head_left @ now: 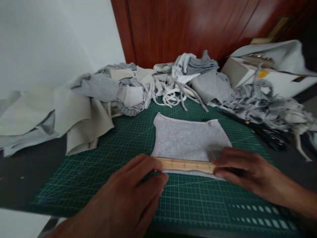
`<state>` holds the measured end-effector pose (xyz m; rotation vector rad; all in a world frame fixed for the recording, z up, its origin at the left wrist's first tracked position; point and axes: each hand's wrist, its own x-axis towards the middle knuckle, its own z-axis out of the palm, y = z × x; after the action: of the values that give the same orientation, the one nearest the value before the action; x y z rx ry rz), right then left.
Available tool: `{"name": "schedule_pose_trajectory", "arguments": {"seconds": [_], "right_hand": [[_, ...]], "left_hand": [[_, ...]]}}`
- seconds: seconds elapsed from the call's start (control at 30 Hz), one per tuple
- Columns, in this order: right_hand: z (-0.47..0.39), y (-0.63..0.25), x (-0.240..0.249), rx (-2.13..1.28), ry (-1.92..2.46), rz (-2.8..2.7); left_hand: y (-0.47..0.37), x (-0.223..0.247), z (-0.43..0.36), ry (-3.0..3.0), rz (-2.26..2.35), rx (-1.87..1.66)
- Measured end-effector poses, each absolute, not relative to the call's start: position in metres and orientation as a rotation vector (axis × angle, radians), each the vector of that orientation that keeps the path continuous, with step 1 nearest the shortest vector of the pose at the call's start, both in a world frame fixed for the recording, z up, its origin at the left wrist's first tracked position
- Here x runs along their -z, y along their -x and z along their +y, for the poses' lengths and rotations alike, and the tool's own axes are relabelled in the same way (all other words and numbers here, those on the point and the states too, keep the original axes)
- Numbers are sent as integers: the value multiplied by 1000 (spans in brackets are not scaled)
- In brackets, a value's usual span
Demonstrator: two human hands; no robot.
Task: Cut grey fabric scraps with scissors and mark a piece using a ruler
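Note:
A piece of light grey fabric (190, 137) lies on a green cutting mat (198, 195). Across its near edge runs a wooden ruler (185, 165), with a narrow strip of the fabric showing below it. My left hand (133, 188) grips the ruler's left end between thumb and fingers. At the other end my right hand (242, 168) pinches the ruler, its fingertips also touching the fabric's right side. Both ends of the ruler are partly hidden by my fingers.
Grey and cream fabric pieces (81, 112) lie at the left and along the back. White cords (170, 97) sit behind the mat. A white box (247, 74), tangled scraps (264, 102) and black-handled scissors (272, 137) are at the right.

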<state>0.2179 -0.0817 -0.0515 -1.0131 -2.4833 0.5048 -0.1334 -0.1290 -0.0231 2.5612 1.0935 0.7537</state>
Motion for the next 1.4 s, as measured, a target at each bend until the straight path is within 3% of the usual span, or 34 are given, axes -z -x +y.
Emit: {"name": "schedule_pose_trajectory", "arguments": {"seconds": [0.13, 0.27, 0.47, 1.4], "right_hand": [[-75, -211, 41, -575, 1022, -2583], [-87, -210, 41, -451, 1047, -2590], [-145, -217, 65, -57, 1144, -2477], [-167, -216, 68, 94, 1215, -2427]], "left_hand": [[91, 10, -57, -2690, 482, -506], [49, 37, -6, -2641, 249, -451], [46, 55, -4, -2712, 232, -526], [48, 41, 1, -2635, 248, -336]]}}
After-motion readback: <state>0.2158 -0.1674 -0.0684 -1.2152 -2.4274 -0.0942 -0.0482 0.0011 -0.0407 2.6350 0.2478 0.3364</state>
